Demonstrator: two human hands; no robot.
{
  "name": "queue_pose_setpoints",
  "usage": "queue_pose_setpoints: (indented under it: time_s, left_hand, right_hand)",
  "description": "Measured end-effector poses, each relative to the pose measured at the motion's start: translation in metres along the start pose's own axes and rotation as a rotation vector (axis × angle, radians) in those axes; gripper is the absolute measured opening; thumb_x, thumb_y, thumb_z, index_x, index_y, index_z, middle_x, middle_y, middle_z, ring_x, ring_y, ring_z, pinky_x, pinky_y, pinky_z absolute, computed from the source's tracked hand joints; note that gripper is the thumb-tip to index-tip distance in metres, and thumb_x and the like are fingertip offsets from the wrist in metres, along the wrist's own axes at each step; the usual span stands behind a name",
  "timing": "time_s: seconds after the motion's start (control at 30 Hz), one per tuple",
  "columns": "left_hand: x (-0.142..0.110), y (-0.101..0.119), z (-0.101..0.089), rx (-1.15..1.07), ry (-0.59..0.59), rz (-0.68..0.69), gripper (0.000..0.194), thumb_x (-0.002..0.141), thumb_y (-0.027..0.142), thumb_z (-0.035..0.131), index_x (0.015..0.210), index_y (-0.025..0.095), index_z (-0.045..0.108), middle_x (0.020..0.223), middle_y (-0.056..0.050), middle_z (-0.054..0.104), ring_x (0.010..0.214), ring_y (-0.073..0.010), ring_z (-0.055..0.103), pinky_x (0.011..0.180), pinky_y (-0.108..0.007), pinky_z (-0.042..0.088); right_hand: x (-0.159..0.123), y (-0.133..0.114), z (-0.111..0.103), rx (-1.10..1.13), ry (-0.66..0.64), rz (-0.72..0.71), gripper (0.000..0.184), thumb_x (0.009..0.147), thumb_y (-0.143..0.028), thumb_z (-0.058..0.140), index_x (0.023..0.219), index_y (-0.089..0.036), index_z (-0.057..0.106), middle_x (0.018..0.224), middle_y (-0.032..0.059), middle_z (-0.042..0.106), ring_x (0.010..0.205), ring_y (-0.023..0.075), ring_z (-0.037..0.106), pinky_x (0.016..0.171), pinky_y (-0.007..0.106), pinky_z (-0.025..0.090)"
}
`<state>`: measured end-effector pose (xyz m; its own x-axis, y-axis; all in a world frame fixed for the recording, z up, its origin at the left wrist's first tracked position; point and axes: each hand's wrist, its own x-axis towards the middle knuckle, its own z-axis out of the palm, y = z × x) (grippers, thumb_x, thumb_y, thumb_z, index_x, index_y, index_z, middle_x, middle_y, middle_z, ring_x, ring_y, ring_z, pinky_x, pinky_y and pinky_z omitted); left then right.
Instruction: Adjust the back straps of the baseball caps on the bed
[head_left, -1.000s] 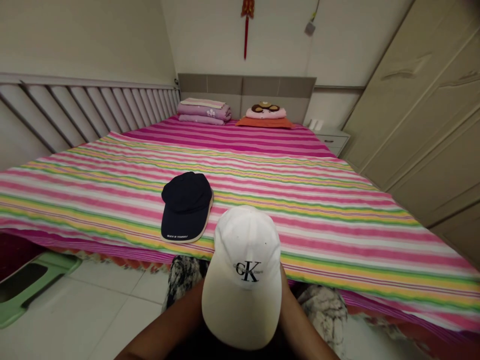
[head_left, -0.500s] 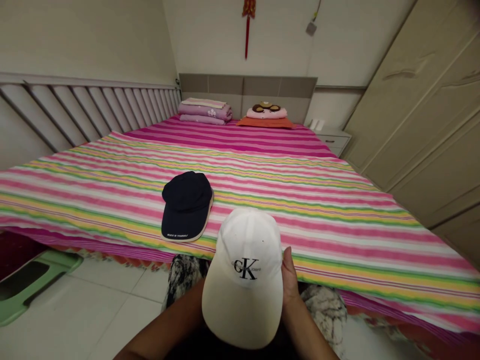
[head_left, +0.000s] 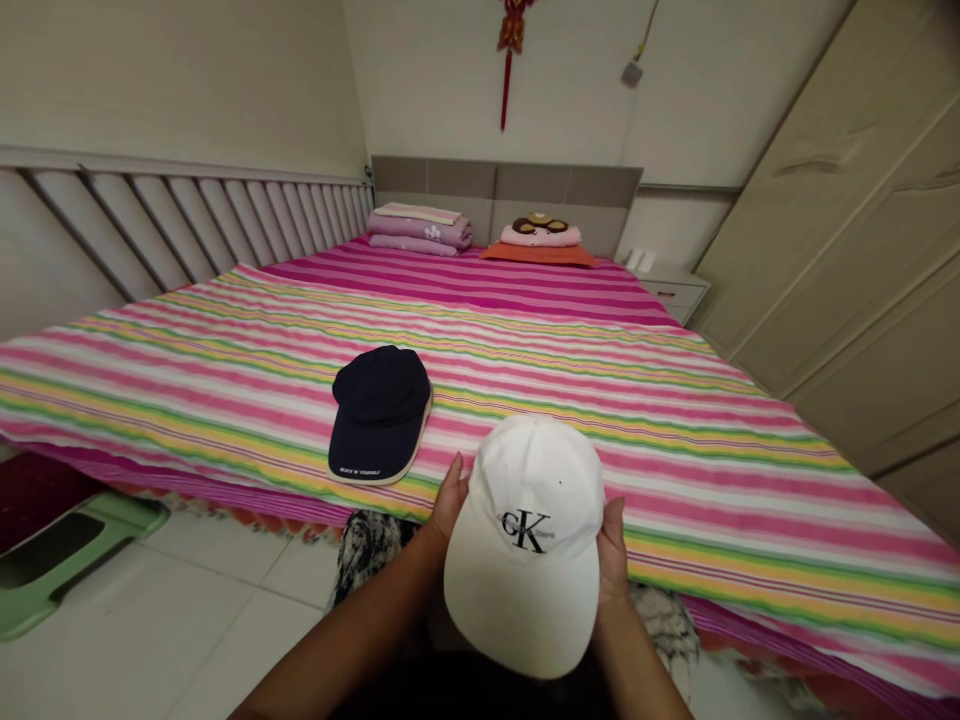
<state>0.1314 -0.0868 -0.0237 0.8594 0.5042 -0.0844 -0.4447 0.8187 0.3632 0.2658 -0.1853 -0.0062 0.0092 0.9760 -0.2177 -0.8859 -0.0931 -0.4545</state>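
The white cap [head_left: 529, 545] blocks most fingers of the left hand [head_left: 451, 497], at its 10 o'clock, and the right hand [head_left: 613, 553], at its 3; finger placement behind it unseen. Grey print across the logo [head_left: 530, 531]: too small to read. By frame clock: left forearm [head_left: 345, 640] cropped at 7, right forearm [head_left: 634, 655] at 5, green stool [head_left: 124, 515] at 8, beige panels [head_left: 847, 240] at 2 to 3, red ornament [head_left: 511, 30] at 12. Grey box [head_left: 631, 75] at 1 (its cord [head_left: 647, 30] runs off the top) and white items [head_left: 639, 261] on the nightstand [head_left: 681, 294] at 2: too small to identify
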Motion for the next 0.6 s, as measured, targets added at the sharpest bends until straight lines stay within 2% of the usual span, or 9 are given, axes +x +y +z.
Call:
queue_pose_setpoints:
  time_s: [0.1, 0.27, 0.43, 0.6]
  left_hand:
    - [0.001, 0.007, 0.006, -0.051, -0.02, -0.067, 0.065, 0.079, 0.057, 0.033, 0.121, 0.01, 0.049, 0.108, -0.015, 0.062, 0.107, -0.0311, 0.051, 0.098, -0.047, 0.023]
    - [-0.006, 0.004, 0.015, -0.094, -0.12, -0.182, 0.074, 0.075, 0.064, 0.032, 0.125, 0.01, 0.044, 0.116, -0.015, 0.057, 0.112, -0.0319, 0.047, 0.099, -0.047, 0.021]
    - [-0.006, 0.001, 0.02, -0.082, -0.165, -0.203, 0.082, 0.072, 0.07, 0.029, 0.127, 0.011, 0.041, 0.119, -0.015, 0.054, 0.116, -0.0322, 0.042, 0.1, -0.046, 0.02]
    - [-0.005, 0.001, 0.02, -0.06, -0.154, -0.183, 0.081, 0.073, 0.07, 0.028, 0.127, 0.01, 0.042, 0.119, -0.015, 0.055, 0.117, -0.0323, 0.041, 0.1, -0.047, 0.02]
  right_hand:
    - [0.0, -0.001, -0.003, -0.001, 0.01, -0.026, 0.071, 0.068, -0.073, 0.035, 0.109, -0.02, 0.06, 0.111, 0.0113, 0.062, 0.114, 0.0286, 0.046, 0.099, 0.05, 0.023]
    - [-0.001, -0.003, -0.006, -0.011, 0.01, -0.079, 0.068, 0.068, -0.072, 0.036, 0.105, -0.022, 0.063, 0.109, 0.0097, 0.063, 0.114, 0.028, 0.047, 0.1, 0.049, 0.022]
    - [-0.001, -0.006, -0.003, -0.021, 0.022, -0.127, 0.064, 0.068, -0.072, 0.035, 0.097, -0.024, 0.067, 0.11, 0.0082, 0.063, 0.115, 0.0281, 0.046, 0.1, 0.049, 0.021]
    - [-0.002, -0.006, -0.004, -0.017, 0.029, -0.133, 0.067, 0.068, -0.074, 0.035, 0.101, -0.023, 0.065, 0.112, 0.0085, 0.062, 0.118, 0.0281, 0.042, 0.101, 0.05, 0.02]
